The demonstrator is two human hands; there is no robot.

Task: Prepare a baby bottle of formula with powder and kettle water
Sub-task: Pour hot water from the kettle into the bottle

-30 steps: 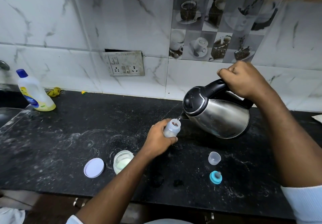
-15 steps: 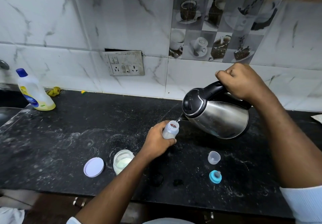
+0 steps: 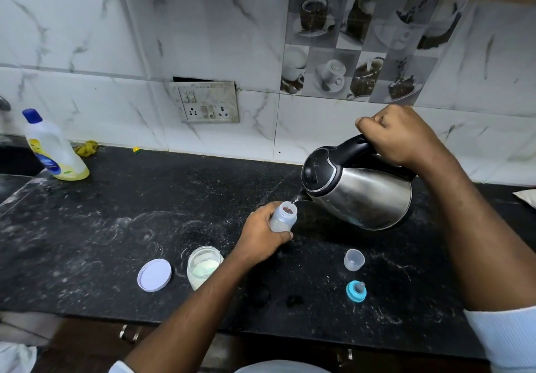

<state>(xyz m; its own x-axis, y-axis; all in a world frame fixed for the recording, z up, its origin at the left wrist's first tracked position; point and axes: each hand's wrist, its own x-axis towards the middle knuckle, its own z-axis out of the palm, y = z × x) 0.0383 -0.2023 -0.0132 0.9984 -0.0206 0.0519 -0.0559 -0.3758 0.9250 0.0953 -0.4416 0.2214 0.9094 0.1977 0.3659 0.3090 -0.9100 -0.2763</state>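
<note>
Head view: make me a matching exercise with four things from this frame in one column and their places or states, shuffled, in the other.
Things:
1. kettle
2. bottle
3. lid
4. teat

States:
A. flat on the counter, left of the jar
B. gripped by the left hand, mouth open
C. on the counter, nearer the viewer than the cup
D. tilted, handle in the right hand

Pairs: 1-D, 2-B, 3-A, 4-C.
</note>
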